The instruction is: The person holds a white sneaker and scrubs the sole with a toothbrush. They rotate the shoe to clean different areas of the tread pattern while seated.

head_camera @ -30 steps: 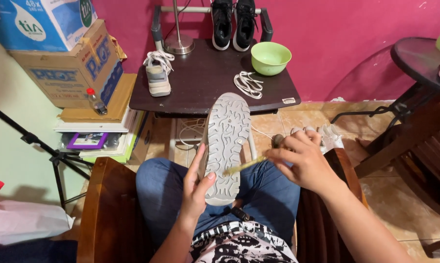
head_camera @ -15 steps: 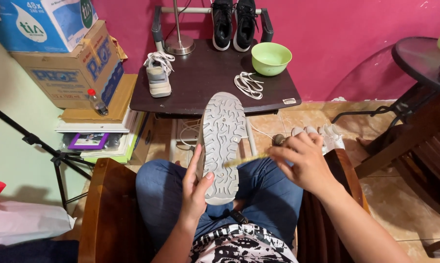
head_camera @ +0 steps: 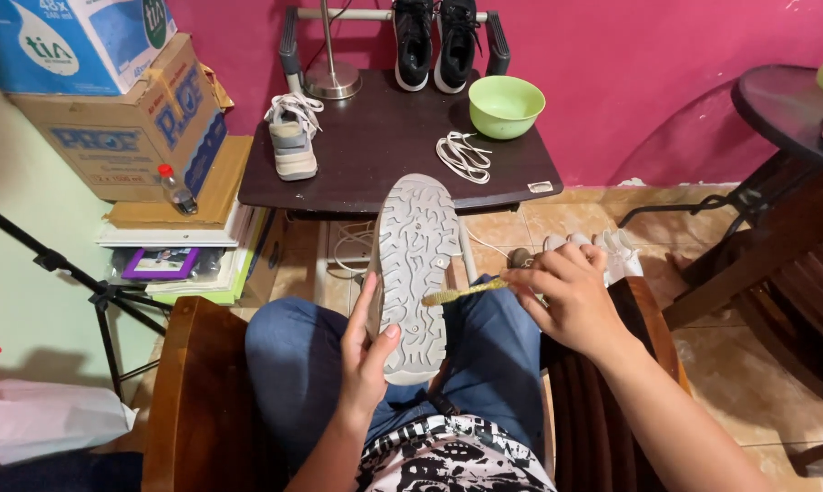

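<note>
The person sits in a wooden chair (head_camera: 188,392) with a grey shoe (head_camera: 416,273) stood sole-up over the lap, toe pointing away toward the dark counter (head_camera: 384,150); the left hand (head_camera: 368,351) cups the shoe's near left edge, its fingers (head_camera: 361,305) laid long against the side and the thumb pressed onto the heel tread; the right hand (head_camera: 571,296) comes in from the right, fingers curled together and pinching the handle of a yellow toothbrush (head_camera: 461,292), whose head lies across the middle of the sole; the shoe's toe reaches just short of the counter's front edge, with a strip of tiled floor (head_camera: 511,228) showing between; on the counter, a second grey shoe (head_camera: 293,141) sits near the left edge, loose white laces (head_camera: 463,157) lie near the middle, a green bowl (head_camera: 506,105) stands just behind them, and a pair of black shoes (head_camera: 434,41) leans at the back by the pink wall; to the left, cardboard boxes (head_camera: 124,128) crowd close beside the counter, stacked over books, with a tripod leg (head_camera: 56,264) slanting below; to the right, a round dark side table (head_camera: 785,109) and wooden slats hem in that side; the open room lies mostly in the floor ahead of the knees and under the counter.
</note>
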